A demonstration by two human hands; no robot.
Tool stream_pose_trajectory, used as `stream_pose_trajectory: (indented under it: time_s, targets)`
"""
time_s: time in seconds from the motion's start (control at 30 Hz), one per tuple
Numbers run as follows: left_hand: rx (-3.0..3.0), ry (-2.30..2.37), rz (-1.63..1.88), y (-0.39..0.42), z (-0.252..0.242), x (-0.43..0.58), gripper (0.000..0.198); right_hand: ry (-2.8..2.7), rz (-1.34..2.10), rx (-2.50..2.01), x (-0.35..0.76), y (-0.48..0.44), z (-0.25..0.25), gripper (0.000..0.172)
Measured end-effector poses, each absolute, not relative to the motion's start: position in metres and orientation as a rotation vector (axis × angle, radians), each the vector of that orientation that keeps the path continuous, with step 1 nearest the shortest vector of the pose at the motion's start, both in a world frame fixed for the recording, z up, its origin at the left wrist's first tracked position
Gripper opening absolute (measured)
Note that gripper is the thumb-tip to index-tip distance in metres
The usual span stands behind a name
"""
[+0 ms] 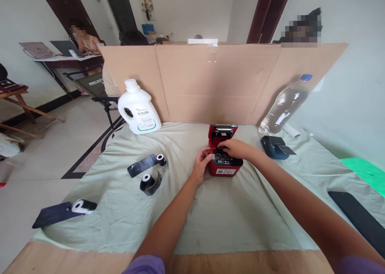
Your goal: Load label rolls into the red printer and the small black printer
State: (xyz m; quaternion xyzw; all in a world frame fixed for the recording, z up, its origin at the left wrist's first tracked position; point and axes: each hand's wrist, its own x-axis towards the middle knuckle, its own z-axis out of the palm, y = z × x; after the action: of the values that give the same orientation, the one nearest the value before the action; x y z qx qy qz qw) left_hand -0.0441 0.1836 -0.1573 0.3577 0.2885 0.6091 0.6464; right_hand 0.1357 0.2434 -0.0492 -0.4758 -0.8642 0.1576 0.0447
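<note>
A small red label printer [225, 168] stands on the pale cloth with its lid [223, 129] tipped open at the back. My left hand [201, 164] grips its left side, thumb and fingers pressed against the casing. Over the open top lies my right hand [236, 148], its fingers curled down into the paper compartment; what they touch inside is hidden. Three paper rolls with dark trailing strips lie to the left: one [161, 160] nearest the printer, one [146, 178] below it, one [78, 205] at the cloth's left edge.
A white detergent jug [138, 109] stands back left, a clear water bottle [284, 104] leans back right. A dark blue printer [274, 146] sits beside the bottle. A cardboard screen [210, 77] walls the back. A black flat object [357, 216] and a green sheet [365, 172] lie right. People sit beyond.
</note>
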Motion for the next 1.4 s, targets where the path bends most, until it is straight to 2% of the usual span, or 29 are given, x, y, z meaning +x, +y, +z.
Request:
stream_pose_trajectory:
  time_s: [0.2, 0.43, 0.57, 0.63, 0.7, 0.9, 1.1, 1.2, 1.33, 1.4]
  targets:
    - [0.808, 0.660, 1.398, 0.186, -0.159, -0.043, 0.047, -2.907, 0.360, -1.690, 0.103, 0.258, -0.042, 0.027]
    - [0.800, 0.628, 1.406, 0.187, -0.160, -0.041, 0.046, -2.714, 0.453, -1.475, 0.124, 0.246, -0.041, 0.020]
    - [0.759, 0.621, 1.395, 0.187, -0.158, -0.041, 0.047, -2.344, 0.510, -1.404, 0.120, 0.203, -0.008, 0.028]
    - [0.732, 0.612, 1.369, 0.187, -0.157, -0.041, 0.048, -2.166, 0.544, -1.321, 0.094, 0.188, 0.007, 0.037]
    - [0.726, 0.619, 1.371, 0.186, -0.157, -0.041, 0.046, -2.057, 0.532, -1.234, 0.053, 0.187, 0.013, 0.038]
    - [0.803, 0.635, 1.428, 0.191, -0.158, -0.041, 0.044, -1.962, 0.452, -1.283, -0.090, 0.242, -0.039, 0.029]
    - [0.808, 0.666, 1.423, 0.198, -0.160, -0.041, 0.046, -2.387, 0.375, -1.529, -0.145, 0.265, -0.097, 0.026]
    - [0.795, 0.668, 1.421, 0.198, -0.158, -0.042, 0.046, -2.497, 0.398, -1.532, -0.143, 0.267, -0.106, 0.028]
    - [0.819, 0.726, 1.433, 0.197, -0.156, -0.041, 0.045, -2.283, 0.398, -1.476, -0.133, 0.259, -0.100, 0.041]
    - [0.838, 0.742, 1.451, 0.196, -0.156, -0.039, 0.045, -2.188, 0.396, -1.362, -0.129, 0.249, -0.095, 0.037]
